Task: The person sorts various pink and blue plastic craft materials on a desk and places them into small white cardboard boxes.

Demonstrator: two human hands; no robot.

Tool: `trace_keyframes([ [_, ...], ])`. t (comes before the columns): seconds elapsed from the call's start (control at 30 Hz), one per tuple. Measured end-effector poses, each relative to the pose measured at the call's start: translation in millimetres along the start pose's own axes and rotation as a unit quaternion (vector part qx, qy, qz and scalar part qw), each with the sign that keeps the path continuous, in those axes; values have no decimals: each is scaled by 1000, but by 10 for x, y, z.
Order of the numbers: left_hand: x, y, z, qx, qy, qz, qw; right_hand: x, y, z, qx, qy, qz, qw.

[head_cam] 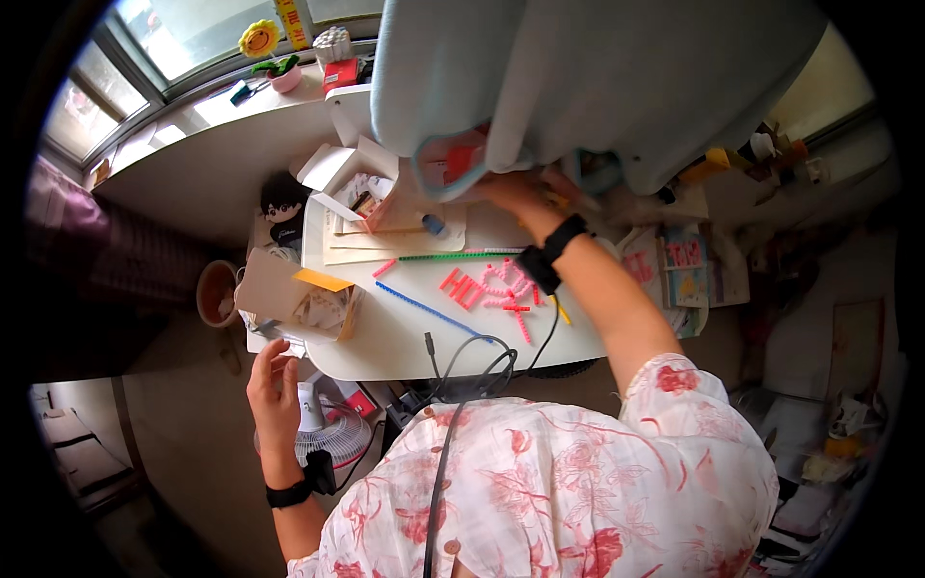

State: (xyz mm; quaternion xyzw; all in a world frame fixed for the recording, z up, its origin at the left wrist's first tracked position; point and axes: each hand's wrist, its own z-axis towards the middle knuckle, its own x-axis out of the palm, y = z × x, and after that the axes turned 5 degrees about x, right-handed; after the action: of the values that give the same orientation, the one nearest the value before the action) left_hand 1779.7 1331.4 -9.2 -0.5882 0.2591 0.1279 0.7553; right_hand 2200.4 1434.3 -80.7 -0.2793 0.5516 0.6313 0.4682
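My right hand reaches to the back of the white table, at the lower edge of a hanging light blue cloth. Its fingers are blurred and partly hidden, so I cannot tell whether they hold anything. My left hand is raised beside the table's left front corner, fingers curled loosely with nothing in them. Just beyond it stands an open cardboard box with white packets inside. On the tabletop lie pink and red toothed plastic strips joined into shapes, a blue strip and a green strip.
A second open box stands on papers at the back left. A small blue object lies there. Black cables loop over the front edge. A fan stands below left; books are at the right.
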Motion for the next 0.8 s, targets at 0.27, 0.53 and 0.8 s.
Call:
trace_keyframes([
  [0.27, 148, 269, -9, -75, 24, -23, 997, -372, -435, -178, 5, -71, -176, 982],
  [0.53, 418, 94, 195, 8, 96, 198, 975, -721, 456, -256, 254, 47, 15, 966],
  [0.8, 459, 295, 603, 94, -4, 228, 969, -354, -292, -320, 145, 34, -94, 984],
])
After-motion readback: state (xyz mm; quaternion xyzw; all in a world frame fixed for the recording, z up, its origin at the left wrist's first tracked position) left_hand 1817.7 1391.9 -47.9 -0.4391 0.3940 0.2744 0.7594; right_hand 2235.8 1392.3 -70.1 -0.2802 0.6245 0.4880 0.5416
